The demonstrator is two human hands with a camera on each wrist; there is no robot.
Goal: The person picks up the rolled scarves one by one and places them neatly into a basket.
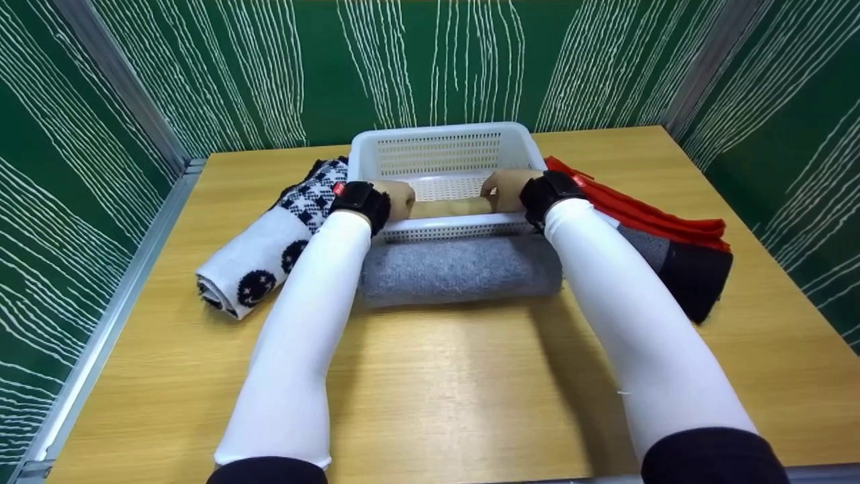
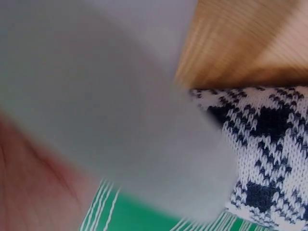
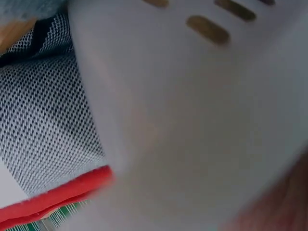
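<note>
Both hands reach over the near rim of a white plastic basket (image 1: 443, 224). Between them inside it lies a tan, cloth-like strip (image 1: 450, 207). At the strip's left end my left hand (image 1: 401, 199) holds on with curled fingers, their tips hidden. My right hand (image 1: 505, 189) pinches the right end, fingers pointing down. The wrist views are mostly blocked by the blurred basket wall (image 2: 125, 125), so the fingers do not show there. Against the basket's front lies a rolled grey cloth (image 1: 460, 272).
Left of the basket lies a rolled black-and-white knit (image 1: 259, 259) with a checked part (image 2: 269, 154). To the right are a red cloth (image 1: 645, 214) and a dark grey and black roll (image 1: 692, 275). Green panels (image 1: 430, 67) enclose the wooden table (image 1: 437, 396) behind and at both sides.
</note>
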